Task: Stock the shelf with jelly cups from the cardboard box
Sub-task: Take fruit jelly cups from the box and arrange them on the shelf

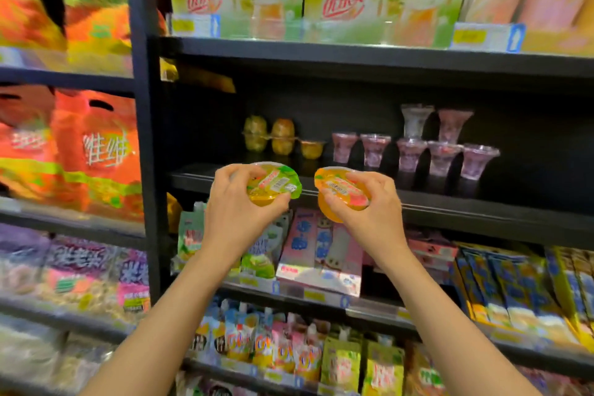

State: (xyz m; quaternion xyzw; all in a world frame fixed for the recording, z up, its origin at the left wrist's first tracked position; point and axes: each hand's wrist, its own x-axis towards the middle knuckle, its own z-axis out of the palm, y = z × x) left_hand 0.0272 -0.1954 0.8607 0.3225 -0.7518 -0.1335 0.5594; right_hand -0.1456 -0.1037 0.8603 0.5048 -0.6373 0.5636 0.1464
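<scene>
While you faced the black metal shelf (418, 199) in the head view, your left hand (236, 202) gripped a round clear plastic jelly cup with a green and yellow foil lid (274, 185), fingers curled over its rim and thumb under it. Your right hand (369, 202) clasped a second round cup of orange jelly with an orange and pink lid (340, 193) the same way. Both cups were tilted, lids towards you, near each other but apart, held just in front of the shelf's near edge. Far back on that shelf stood a few yellow fruit jelly cups (283, 138) to the left and a cluster of clear flared cups with pink filling (418, 151) to the right. Above them sat yellow-green drink multipacks (321, 0). Below, pink and blue snack boxes (321, 247) filled the lower shelf.
</scene>
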